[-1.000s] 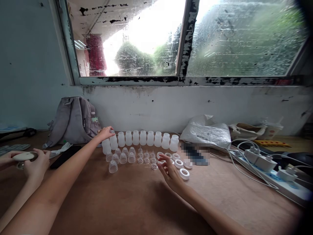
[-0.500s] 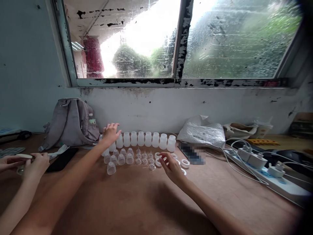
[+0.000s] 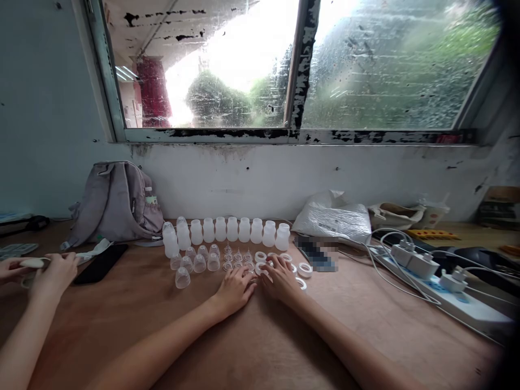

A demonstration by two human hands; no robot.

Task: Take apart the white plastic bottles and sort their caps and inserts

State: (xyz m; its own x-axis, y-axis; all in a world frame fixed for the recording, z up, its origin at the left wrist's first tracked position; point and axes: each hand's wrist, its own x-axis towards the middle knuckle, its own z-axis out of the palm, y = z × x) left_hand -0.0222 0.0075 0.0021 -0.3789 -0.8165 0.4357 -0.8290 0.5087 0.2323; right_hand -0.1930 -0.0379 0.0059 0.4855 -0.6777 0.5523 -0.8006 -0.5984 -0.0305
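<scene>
My left hand (image 3: 233,290) rests low over the table, fingers bent and apart, its tips at the front of a cluster of clear baby bottle nipples (image 3: 238,255). Close beside it, my right hand (image 3: 280,280) spreads bent fingers over several white bottle collar rings (image 3: 304,270); its fingertips partly hide some rings. Neither hand visibly grips anything. Behind them runs a row of frosted baby bottles (image 3: 232,229). The two leftmost bottles (image 3: 183,234) wear domed tops. Clear dome caps (image 3: 182,278) stand in a group left of the nipples.
At far left another person's hands (image 3: 51,273) hold a pale item near a black phone (image 3: 101,264). A grey backpack (image 3: 116,203) leans by the wall. To the right are a silvery bag (image 3: 335,219), a partly blurred dark object (image 3: 319,253), cables and a power strip (image 3: 459,298).
My left hand has come down from the leftmost bottles to the nipples, beside my right hand. My right hand has lowered slightly over the rings. The two domed bottles are now uncovered.
</scene>
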